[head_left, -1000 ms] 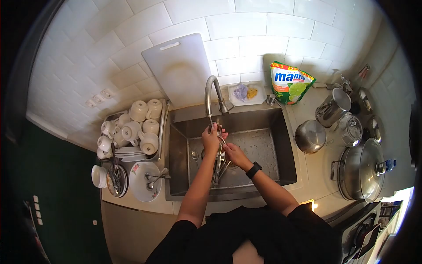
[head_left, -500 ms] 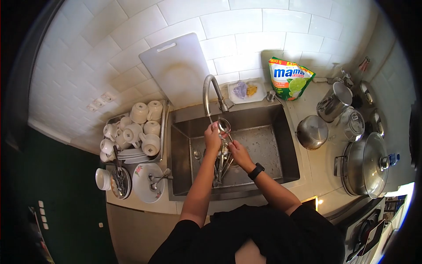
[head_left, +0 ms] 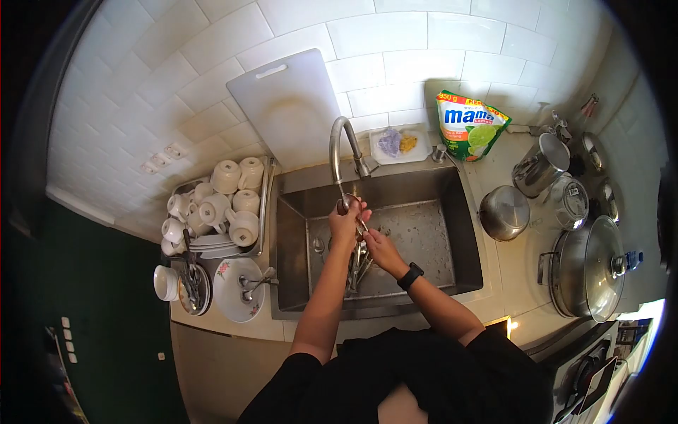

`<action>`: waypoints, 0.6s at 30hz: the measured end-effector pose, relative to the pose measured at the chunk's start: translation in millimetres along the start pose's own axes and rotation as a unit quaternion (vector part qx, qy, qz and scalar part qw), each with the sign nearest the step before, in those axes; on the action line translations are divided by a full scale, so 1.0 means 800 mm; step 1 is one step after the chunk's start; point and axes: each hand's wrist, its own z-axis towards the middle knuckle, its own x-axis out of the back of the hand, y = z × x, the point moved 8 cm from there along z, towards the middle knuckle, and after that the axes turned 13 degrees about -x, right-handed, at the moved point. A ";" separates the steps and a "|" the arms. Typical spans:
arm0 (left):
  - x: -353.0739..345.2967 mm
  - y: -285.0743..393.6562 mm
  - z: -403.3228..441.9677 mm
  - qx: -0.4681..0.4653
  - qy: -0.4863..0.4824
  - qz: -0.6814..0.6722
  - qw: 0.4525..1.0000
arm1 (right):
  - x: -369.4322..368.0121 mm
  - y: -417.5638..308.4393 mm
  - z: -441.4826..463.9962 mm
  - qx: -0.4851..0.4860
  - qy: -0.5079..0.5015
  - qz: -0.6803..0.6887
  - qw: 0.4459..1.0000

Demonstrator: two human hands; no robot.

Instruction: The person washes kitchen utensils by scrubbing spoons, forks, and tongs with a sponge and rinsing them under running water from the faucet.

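Under the curved faucet [head_left: 338, 145], my left hand [head_left: 344, 225] is closed round the bowl of a metal ladle [head_left: 348, 204]. My right hand [head_left: 381, 249], a dark watch on its wrist, grips the ladle's handle just to the right and nearer to me. Both hands are over the steel sink [head_left: 424, 233]. Below them, partly hidden by my forearms, several pieces of metal cutlery [head_left: 358, 265] lie in the sink. A small spoon [head_left: 318, 245] rests on the sink floor at the left.
Left of the sink are a rack of white cups [head_left: 225, 177], a flowered bowl [head_left: 229, 283] with spoons and a plate with cutlery. Behind stand a cutting board [head_left: 289, 106], a sponge tray [head_left: 417, 155] and a detergent pouch [head_left: 466, 134]. Pots [head_left: 504, 213] stand right.
The ladle's bowl first tipped to show its round opening, and has now turned back within my left hand. Both hands remain under the faucet. The view has shifted slightly.
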 end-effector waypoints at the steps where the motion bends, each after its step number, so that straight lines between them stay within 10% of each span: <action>1: 0.000 0.008 0.001 -0.043 0.003 0.012 0.999 | -0.001 0.000 0.000 -0.009 -0.007 0.000 1.000; 7: -0.024 0.045 0.001 -0.188 -0.069 0.077 0.977 | -0.009 0.007 0.002 0.020 0.001 -0.025 1.000; 13: -0.031 0.019 -0.005 -0.006 -0.108 0.017 0.994 | -0.001 -0.008 -0.007 0.046 0.009 -0.059 0.997; 18: -0.025 0.021 0.005 -0.046 -0.097 0.111 0.988 | 0.003 -0.012 -0.012 0.043 0.021 -0.064 0.997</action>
